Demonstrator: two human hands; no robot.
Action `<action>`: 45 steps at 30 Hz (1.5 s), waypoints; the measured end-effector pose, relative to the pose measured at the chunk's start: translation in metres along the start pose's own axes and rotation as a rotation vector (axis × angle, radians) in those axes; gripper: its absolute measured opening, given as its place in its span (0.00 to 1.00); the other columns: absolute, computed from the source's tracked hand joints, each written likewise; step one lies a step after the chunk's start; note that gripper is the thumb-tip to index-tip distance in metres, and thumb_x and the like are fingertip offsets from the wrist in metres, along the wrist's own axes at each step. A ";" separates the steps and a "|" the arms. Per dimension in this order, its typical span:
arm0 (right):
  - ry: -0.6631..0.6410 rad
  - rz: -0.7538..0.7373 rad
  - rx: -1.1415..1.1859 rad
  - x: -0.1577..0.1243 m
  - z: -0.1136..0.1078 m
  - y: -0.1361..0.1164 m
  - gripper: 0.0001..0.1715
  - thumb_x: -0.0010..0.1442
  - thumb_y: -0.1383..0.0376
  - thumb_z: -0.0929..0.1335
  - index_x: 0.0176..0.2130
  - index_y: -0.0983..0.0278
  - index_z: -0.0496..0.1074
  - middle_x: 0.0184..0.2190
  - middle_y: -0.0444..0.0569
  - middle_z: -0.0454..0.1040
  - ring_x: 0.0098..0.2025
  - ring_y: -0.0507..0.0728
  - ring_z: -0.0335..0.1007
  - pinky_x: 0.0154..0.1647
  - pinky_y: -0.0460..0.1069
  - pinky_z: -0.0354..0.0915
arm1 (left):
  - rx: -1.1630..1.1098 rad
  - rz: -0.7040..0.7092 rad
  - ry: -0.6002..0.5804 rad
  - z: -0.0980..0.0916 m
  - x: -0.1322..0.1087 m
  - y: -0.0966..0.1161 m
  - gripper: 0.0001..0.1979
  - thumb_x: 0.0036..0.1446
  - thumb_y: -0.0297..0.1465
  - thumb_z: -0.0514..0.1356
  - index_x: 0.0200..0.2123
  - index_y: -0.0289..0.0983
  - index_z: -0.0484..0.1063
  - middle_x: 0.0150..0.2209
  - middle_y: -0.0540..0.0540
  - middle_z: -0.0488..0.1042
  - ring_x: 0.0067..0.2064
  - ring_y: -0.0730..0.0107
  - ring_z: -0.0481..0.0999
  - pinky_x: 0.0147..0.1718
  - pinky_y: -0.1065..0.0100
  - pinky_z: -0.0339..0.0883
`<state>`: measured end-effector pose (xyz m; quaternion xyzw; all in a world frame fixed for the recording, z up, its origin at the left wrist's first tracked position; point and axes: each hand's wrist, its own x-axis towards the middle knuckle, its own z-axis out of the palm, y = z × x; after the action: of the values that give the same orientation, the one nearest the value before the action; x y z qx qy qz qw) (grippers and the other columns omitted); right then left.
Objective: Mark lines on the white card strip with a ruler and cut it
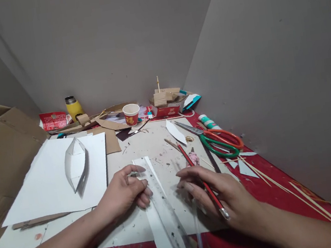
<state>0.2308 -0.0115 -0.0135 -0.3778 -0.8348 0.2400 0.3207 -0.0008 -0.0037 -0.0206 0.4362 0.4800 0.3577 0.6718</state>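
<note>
My left hand (130,188) is closed at the left edge of a clear ruler (164,206), its thumb and fingertips on the edge. Beneath the ruler lies a narrow white paper strip (164,243), reaching past the board's front edge. A red pencil (202,176) with a metal-capped end lies across my right hand (218,192), held among the curled fingers, its far end pointing away from me. That hand hovers right of the ruler. A small white paper boat shape (75,165) stands on a white sheet (46,177) to the left.
Scissors (207,134) with orange and green handles lie right, near thin sticks (286,193) and paper scraps (247,168). Behind are a red-and-white paper cup (131,114), a yellow bottle (74,108) and a cardboard model boat (167,101). A cardboard box (7,158) stands left.
</note>
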 end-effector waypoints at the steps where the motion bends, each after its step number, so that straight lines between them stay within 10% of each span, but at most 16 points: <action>1: 0.008 0.001 0.008 0.000 0.001 0.000 0.09 0.65 0.68 0.62 0.46 0.60 0.64 0.31 0.45 0.74 0.29 0.51 0.72 0.29 0.44 0.67 | 0.009 -0.004 0.016 -0.002 0.001 0.000 0.21 0.49 0.36 0.65 0.44 0.35 0.63 0.20 0.49 0.75 0.19 0.70 0.73 0.20 0.69 0.68; 10: 0.098 -0.166 0.156 -0.006 -0.005 -0.005 0.19 0.69 0.64 0.58 0.58 0.59 0.59 0.37 0.50 0.76 0.31 0.52 0.74 0.32 0.47 0.72 | 0.155 0.006 0.047 -0.018 0.002 0.008 0.43 0.54 0.32 0.63 0.66 0.37 0.42 0.22 0.52 0.74 0.21 0.71 0.72 0.22 0.69 0.67; 20: 0.123 -0.401 0.196 -0.001 -0.003 0.017 0.24 0.69 0.59 0.57 0.58 0.68 0.63 0.37 0.54 0.75 0.39 0.56 0.73 0.37 0.49 0.71 | 0.379 -0.010 0.047 -0.009 0.011 0.007 0.40 0.58 0.34 0.58 0.67 0.42 0.37 0.23 0.55 0.70 0.21 0.73 0.67 0.20 0.71 0.60; 26: 0.117 -0.343 0.198 -0.002 -0.005 0.019 0.21 0.68 0.62 0.58 0.57 0.68 0.63 0.39 0.54 0.74 0.41 0.56 0.72 0.40 0.50 0.70 | 1.030 0.273 0.157 -0.009 0.015 0.002 0.23 0.60 0.34 0.54 0.59 0.37 0.60 0.27 0.49 0.72 0.30 0.65 0.71 0.32 0.62 0.66; 32: 0.126 -0.321 0.138 -0.002 -0.008 0.015 0.19 0.64 0.69 0.61 0.55 0.67 0.64 0.42 0.54 0.75 0.44 0.55 0.72 0.43 0.50 0.70 | 1.492 0.668 0.041 -0.002 0.004 -0.009 0.26 0.61 0.38 0.54 0.59 0.33 0.61 0.60 0.32 0.63 0.61 0.47 0.61 0.55 0.49 0.61; 39: 0.147 -0.283 0.062 -0.002 -0.002 0.021 0.20 0.61 0.75 0.63 0.52 0.65 0.66 0.41 0.52 0.76 0.43 0.54 0.73 0.42 0.48 0.70 | 1.644 0.526 -0.057 -0.002 0.008 -0.021 0.40 0.58 0.51 0.51 0.65 0.30 0.50 0.66 0.31 0.50 0.66 0.46 0.49 0.60 0.49 0.55; 45: -0.127 -0.281 0.068 -0.004 0.002 0.027 0.22 0.64 0.68 0.62 0.58 0.64 0.60 0.32 0.48 0.75 0.31 0.53 0.69 0.33 0.49 0.67 | 1.662 0.465 -0.062 0.000 0.011 -0.016 0.41 0.57 0.52 0.50 0.64 0.30 0.53 0.66 0.29 0.52 0.65 0.42 0.52 0.60 0.46 0.54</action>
<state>0.2444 0.0008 -0.0334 -0.2305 -0.8893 0.2442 0.3104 0.0037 0.0006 -0.0392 0.8829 0.4661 0.0068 0.0573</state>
